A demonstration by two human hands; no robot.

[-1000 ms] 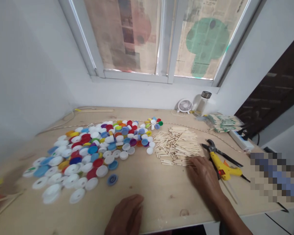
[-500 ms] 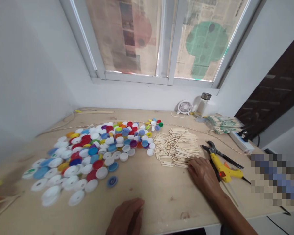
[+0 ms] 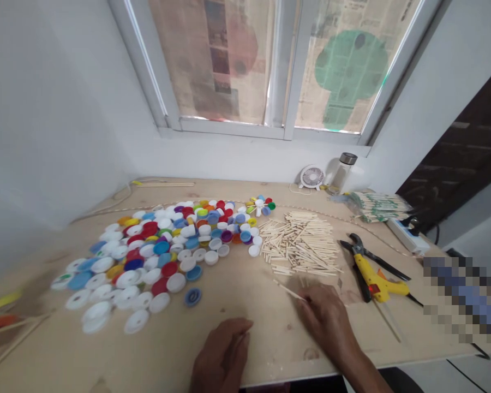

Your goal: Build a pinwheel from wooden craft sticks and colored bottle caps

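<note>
My right hand [image 3: 325,316] is closed, pinching a thin wooden stick [image 3: 288,289] that points left from its fingertips. It hovers just in front of a pile of short wooden sticks [image 3: 298,245]; a few more pale stick ends show blurred by its fingers. My left hand [image 3: 223,355] is at the near edge of the table, fingers curled and thumb close to them; whatever they may hold is too small to make out. Many coloured and white bottle caps [image 3: 163,256] spread over the left side, with one blue cap [image 3: 192,297] nearest my left hand.
Right of the sticks lie a yellow glue gun [image 3: 378,284] and black-handled pliers [image 3: 376,259]. Behind are a small fan [image 3: 312,177], a glass bottle [image 3: 342,173], bagged sticks [image 3: 380,206] and a power strip [image 3: 407,236]. A flower-like cap piece [image 3: 259,204] stands beyond the pile.
My right hand has drawn back from the pile toward me and left, now with a stick in its fingers. My left hand has shifted slightly right as the view moved a little.
</note>
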